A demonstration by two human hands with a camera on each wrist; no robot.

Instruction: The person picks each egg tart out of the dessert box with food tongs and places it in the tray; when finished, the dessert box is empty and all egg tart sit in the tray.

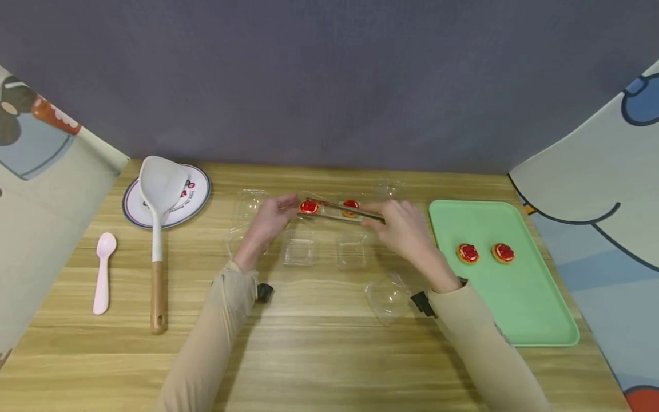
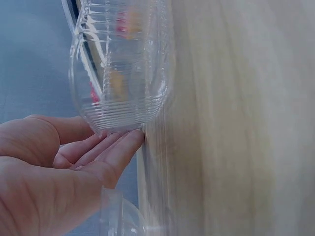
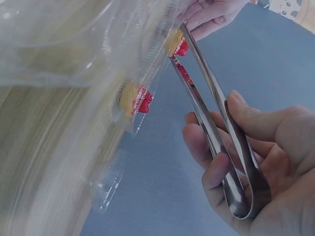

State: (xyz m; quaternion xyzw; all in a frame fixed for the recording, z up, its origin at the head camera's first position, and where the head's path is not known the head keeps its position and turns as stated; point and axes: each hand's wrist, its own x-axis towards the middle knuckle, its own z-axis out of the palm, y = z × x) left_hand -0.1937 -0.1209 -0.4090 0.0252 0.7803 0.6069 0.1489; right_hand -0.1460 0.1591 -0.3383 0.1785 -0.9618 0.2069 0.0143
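My right hand [image 1: 407, 229] grips metal tongs [image 3: 235, 199], their arms reaching left across a clear plastic container [image 2: 130, 110]. The tong tips stand on either side of a small red-topped tart [image 1: 309, 206] at the container's left end; I cannot tell whether they squeeze it. A second such tart [image 1: 351, 205] sits in the container to the right, below the tongs. At the left end, the extended fingers and thumb of my left hand [image 1: 270, 220] touch the container. Red smears show on the inside of one tong arm.
Clear square cups [image 1: 298, 249] stand in front of the hands, with a clear domed lid [image 1: 388, 297] nearer. On the right, a green tray [image 1: 535, 309] carries two more tarts. A white spatula [image 1: 157, 229] lies over a plate [image 1: 201, 197] at left, beside a pink spoon [image 1: 103, 272].
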